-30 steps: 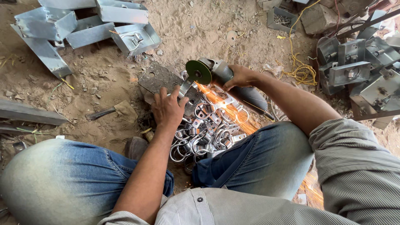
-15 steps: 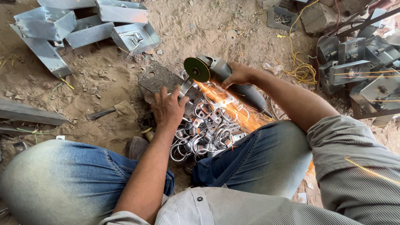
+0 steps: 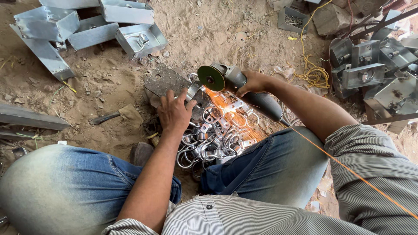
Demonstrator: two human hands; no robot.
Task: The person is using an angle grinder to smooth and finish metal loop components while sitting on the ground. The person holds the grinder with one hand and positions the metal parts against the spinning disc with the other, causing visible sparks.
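My right hand (image 3: 254, 82) grips a grey angle grinder (image 3: 237, 82) whose green disc (image 3: 210, 78) stands on edge over a small metal piece (image 3: 193, 92). Orange sparks (image 3: 226, 106) fly from the disc toward my lap. My left hand (image 3: 175, 112) presses that metal piece down against a flat dark steel plate (image 3: 163, 82) lying on the sandy ground. Just below the hands lies a heap of shiny metal rings and brackets (image 3: 213, 139) between my knees.
Folded sheet-metal boxes (image 3: 87, 30) lie at the upper left, more grey metal housings (image 3: 370, 69) at the right. A hammer (image 3: 115, 116) rests left of my left hand. Yellow cord (image 3: 311, 74) trails across the sand. A steel bar (image 3: 30, 118) lies at the left edge.
The grinder disc has stayed on the held piece while the spark stream goes on; one long spark now streaks across my right sleeve. Both hands hold nearly the same place.
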